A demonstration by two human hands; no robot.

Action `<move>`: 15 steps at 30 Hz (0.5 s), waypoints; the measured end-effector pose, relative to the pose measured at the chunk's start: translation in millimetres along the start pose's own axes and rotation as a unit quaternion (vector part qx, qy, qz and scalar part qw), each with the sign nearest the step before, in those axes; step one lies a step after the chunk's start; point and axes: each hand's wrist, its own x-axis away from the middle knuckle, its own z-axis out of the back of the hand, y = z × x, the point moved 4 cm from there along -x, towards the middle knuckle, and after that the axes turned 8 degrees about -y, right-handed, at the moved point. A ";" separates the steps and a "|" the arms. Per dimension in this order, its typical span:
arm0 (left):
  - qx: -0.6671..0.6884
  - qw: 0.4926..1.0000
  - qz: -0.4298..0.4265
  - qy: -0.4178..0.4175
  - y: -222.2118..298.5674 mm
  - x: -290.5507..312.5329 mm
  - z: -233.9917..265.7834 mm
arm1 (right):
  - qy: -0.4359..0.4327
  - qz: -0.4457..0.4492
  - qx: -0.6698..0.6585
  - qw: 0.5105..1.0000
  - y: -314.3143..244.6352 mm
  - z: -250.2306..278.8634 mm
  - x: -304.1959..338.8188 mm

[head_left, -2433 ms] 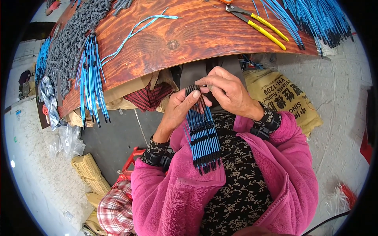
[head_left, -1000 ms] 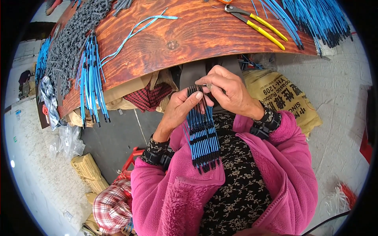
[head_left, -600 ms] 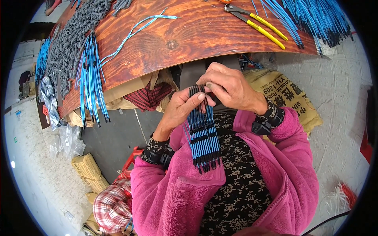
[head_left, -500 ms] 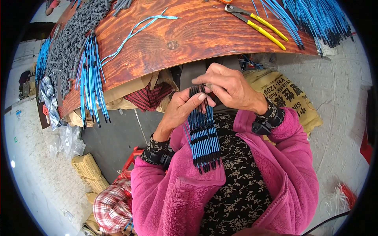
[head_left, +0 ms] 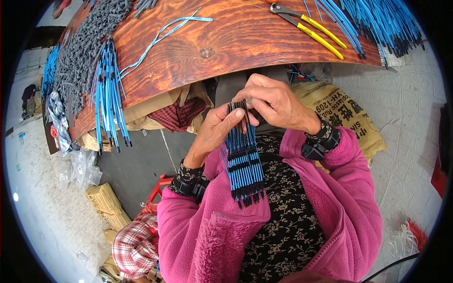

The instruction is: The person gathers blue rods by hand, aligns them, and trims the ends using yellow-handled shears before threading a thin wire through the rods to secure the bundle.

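Note:
A flat bundle of thin blue cables with black ends and black bands (head_left: 245, 170) hangs in front of my chest. My left hand (head_left: 219, 125) grips it near the top, thumb across the front and fingers behind. At the bundle's black upper tips, my right hand (head_left: 278, 104) is closed, its thumb and forefinger pinched together on the tip of a cable at the right side. The fingers partly hide what lies between them. The lower black ends dangle loose over my pink jacket (head_left: 226, 240).
Ahead stands a brown wooden table (head_left: 226, 42) with yellow-handled nippers (head_left: 321, 35), a blue strip (head_left: 153, 45), grey tubular pieces (head_left: 92, 47) and blue cable bundles (head_left: 107, 94). A yellow woven sack (head_left: 354, 113) lies beneath at right. At lower left is a person in a plaid top (head_left: 136, 247).
My right fingers have come down and closed onto the bundle's top tips, where they were blurred and lifted before. The left hand's grip has stayed almost the same.

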 end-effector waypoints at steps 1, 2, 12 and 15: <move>0.000 1.000 0.000 0.000 -0.9 0.0 0.5 | -0.001 0.001 0.007 1.000 0.1 0.0 0.0; 0.000 1.000 -0.006 0.002 -2.4 -0.1 1.7 | -0.001 0.001 0.007 1.000 -0.5 0.2 -0.6; -0.029 0.999 -0.018 0.024 -2.7 1.6 0.9 | 0.008 0.016 0.051 0.999 -4.2 0.4 -0.4; -0.033 0.999 -0.023 0.014 -5.3 0.5 2.7 | 0.013 0.026 0.050 0.998 -3.3 0.7 -1.4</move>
